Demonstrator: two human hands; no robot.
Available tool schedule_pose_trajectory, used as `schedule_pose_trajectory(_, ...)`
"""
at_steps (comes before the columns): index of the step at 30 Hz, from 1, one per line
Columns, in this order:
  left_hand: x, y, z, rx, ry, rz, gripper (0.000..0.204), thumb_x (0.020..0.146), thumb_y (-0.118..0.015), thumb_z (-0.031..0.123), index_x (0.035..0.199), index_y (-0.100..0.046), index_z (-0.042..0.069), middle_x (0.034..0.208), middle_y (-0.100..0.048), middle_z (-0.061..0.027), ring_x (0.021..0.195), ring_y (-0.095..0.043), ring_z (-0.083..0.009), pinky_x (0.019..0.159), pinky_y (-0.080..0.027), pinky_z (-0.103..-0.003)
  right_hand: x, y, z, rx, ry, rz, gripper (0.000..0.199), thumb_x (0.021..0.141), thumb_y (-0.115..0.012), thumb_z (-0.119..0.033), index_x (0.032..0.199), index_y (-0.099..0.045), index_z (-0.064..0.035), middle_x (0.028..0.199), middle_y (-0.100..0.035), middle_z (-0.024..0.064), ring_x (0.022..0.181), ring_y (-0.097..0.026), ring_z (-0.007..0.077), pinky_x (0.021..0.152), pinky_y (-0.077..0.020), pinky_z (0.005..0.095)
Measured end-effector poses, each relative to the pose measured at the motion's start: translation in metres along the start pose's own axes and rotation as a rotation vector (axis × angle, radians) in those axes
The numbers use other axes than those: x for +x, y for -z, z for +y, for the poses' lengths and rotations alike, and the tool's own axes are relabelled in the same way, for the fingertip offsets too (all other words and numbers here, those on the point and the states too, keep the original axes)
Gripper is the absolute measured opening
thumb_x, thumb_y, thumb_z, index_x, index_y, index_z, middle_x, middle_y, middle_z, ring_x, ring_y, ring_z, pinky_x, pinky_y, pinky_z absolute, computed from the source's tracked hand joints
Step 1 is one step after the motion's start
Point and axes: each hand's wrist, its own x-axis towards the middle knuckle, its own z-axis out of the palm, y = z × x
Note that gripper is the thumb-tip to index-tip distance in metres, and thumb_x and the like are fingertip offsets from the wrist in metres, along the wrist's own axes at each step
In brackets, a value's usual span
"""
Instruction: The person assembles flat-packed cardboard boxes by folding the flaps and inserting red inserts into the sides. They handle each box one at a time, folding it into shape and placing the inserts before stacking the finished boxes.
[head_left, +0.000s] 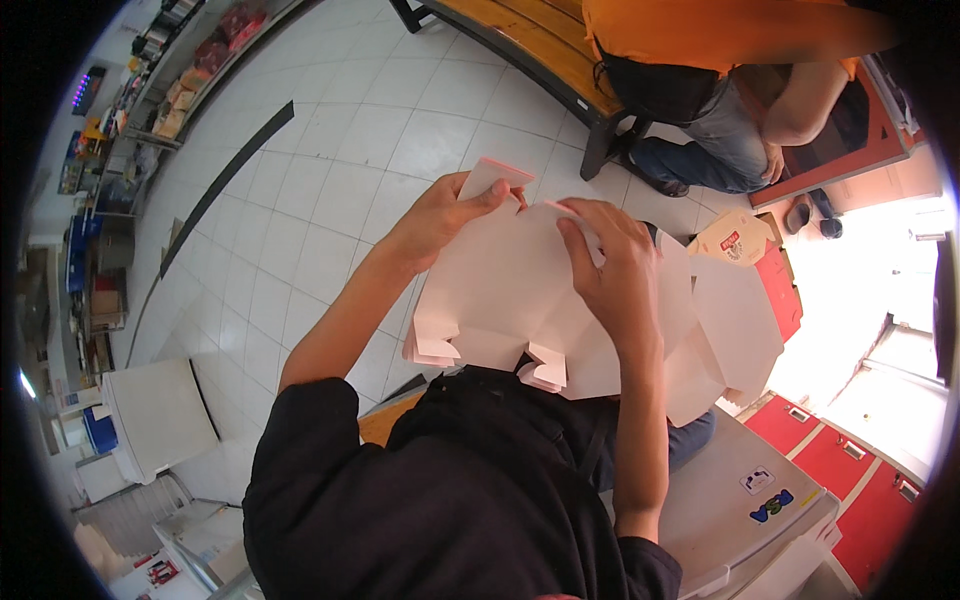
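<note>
A white, flat-cut cardboard box blank [500, 290] with folds and notched tabs lies across my lap. My left hand [445, 215] grips a raised flap at its far left, thumb on the near face and fingers behind. At the far edge, to the right, my right hand [620, 255] is closed over the cardboard with its fingers curled down; its fingertips are partly hidden. Small folded tabs [545, 368] stand up along the near edge. More white cardboard blanks [735, 310] lie overlapping to the right of my right forearm.
Someone in an orange top [690, 35] sits on a wooden bench [520, 35] at the far right. A cream printed carton piece [735, 238] lies beyond the blanks. Red drawers [835, 450] and a white cabinet [745, 500] are at the right. Stocked shelves [150, 130] line the left.
</note>
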Motion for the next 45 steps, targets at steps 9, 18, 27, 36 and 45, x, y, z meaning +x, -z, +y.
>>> schedule_pose_trajectory(9, -0.031, -0.013, 0.012, 0.284, -0.085, 0.067, 0.037, 0.096, -0.065, 0.04, 0.101, -0.07, 0.004, 0.093, -0.07, -0.0059, 0.084, -0.065, -0.0113, 0.075, -0.054, -0.029, -0.029, 0.008, -0.021, -0.078, 0.178, 0.076, 0.025, 0.074, -0.067, 0.003, 0.097, -0.072, -0.0081, 0.09, -0.071, 0.0066, 0.083, -0.068, 0.0239, 0.076, -0.0524, 0.0361)
schedule_pose_trajectory(18, -0.041, -0.015, 0.007, 0.451, -0.277, -0.006, 0.025, 0.083, -0.075, 0.006, 0.108, -0.073, 0.005, 0.104, -0.073, -0.0062, 0.098, -0.067, -0.0167, 0.087, -0.052, -0.029, -0.04, 0.012, -0.021, -0.057, 0.137, 0.085, 0.027, 0.072, -0.069, 0.004, 0.096, -0.072, -0.0087, 0.09, -0.071, 0.0063, 0.08, -0.067, 0.0242, 0.073, -0.0521, 0.0367)
schedule_pose_trajectory(27, -0.037, -0.016, 0.001, 0.573, -0.452, -0.006, 0.024, 0.076, -0.075, -0.004, 0.098, -0.071, 0.003, 0.094, -0.069, -0.0052, 0.089, -0.064, -0.0161, 0.08, -0.05, -0.03, -0.014, 0.01, -0.038, -0.087, -0.018, -0.031, 0.013, 0.081, -0.072, -0.021, 0.087, -0.069, -0.0096, 0.078, -0.069, 0.007, 0.071, -0.066, 0.0286, 0.065, -0.0507, 0.0384)
schedule_pose_trajectory(36, -0.038, -0.01, -0.007, 0.592, -0.55, 0.003, 0.022, 0.072, -0.075, -0.005, 0.093, -0.071, 0.0, 0.089, -0.068, -0.0073, 0.082, -0.063, -0.0161, 0.072, -0.049, -0.028, -0.004, 0.01, -0.038, -0.001, -0.109, -0.104, 0.015, 0.083, -0.07, -0.027, 0.081, -0.071, -0.0124, 0.068, -0.066, 0.0078, 0.064, -0.065, 0.031, 0.057, -0.049, 0.041)
schedule_pose_trajectory(45, -0.037, -0.011, -0.019, 0.556, -0.731, 0.003, 0.027, 0.068, -0.081, 0.003, 0.093, -0.072, 0.003, 0.092, -0.07, -0.0093, 0.083, -0.068, -0.0181, 0.071, -0.053, -0.027, 0.004, 0.02, -0.03, 0.025, -0.28, -0.297, 0.029, 0.079, -0.073, -0.034, 0.097, -0.076, -0.012, 0.073, -0.068, 0.0178, 0.072, -0.066, 0.0391, 0.063, -0.0502, 0.045)
